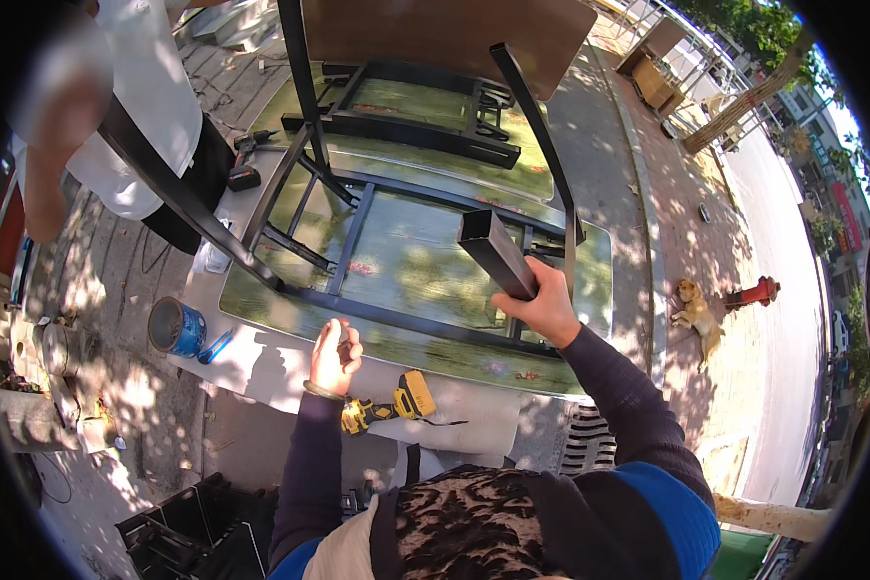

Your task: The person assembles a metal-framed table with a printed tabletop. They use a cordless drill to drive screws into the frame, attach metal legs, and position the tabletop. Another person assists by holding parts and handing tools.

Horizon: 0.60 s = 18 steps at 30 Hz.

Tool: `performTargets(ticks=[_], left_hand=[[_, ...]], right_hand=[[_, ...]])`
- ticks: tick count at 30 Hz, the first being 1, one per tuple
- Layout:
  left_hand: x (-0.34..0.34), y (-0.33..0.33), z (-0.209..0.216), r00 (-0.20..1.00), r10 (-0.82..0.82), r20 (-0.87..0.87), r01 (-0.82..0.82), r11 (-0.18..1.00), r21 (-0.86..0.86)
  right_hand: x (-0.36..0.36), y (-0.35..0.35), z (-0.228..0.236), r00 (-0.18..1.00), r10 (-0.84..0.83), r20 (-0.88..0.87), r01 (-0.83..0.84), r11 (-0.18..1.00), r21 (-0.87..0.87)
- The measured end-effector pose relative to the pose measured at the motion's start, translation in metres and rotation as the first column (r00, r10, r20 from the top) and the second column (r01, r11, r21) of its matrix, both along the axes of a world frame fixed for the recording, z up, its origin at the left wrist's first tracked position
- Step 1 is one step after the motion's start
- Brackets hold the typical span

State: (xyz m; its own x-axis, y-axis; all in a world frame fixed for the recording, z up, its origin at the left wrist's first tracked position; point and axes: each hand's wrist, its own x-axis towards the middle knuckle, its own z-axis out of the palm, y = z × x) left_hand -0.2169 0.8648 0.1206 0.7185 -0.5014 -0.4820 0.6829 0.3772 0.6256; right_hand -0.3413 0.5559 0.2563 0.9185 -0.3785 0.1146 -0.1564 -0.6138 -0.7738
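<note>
My right hand (543, 304) is wrapped round a black square-tube table leg (498, 253), whose hollow end points up toward me. The leg stands at the near right of an upside-down table, its lower end hidden by my hand. My left hand (334, 360) is closed at the table's near edge, fingers curled; anything inside it is hidden. The dark metal frame (387, 317) lies on the glossy green patterned tabletop (425, 261). Three other black legs rise from its corners, among them the near left leg (179, 198). Below my left hand lies a yellow cordless drill (391, 406).
A blue can (176, 327) and a blue-handled tool (216, 346) are on the left of the work surface. Another drill (246, 159) lies beside a person in a white shirt (150, 97). A second upturned table (406, 97) stands beyond. A dog (696, 319) lies near a red hydrant (752, 293).
</note>
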Motion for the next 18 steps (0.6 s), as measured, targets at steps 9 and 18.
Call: performTargets(ticks=[9, 18], left_hand=[[-0.049, -0.149, 0.197, 0.691, -0.384, 0.612, 0.472, 0.881, 0.02], [-0.182, -0.305, 0.375, 0.358, -0.402, 0.843, 0.646, 0.759, 0.087]], right_hand=[[-0.12, -0.089, 0.066, 0.927, -0.195, 0.321, 0.005, 0.861, 0.509], [-0.226, -0.183, 0.082, 0.862, -0.227, 0.454, -0.103, 0.797, 0.594]])
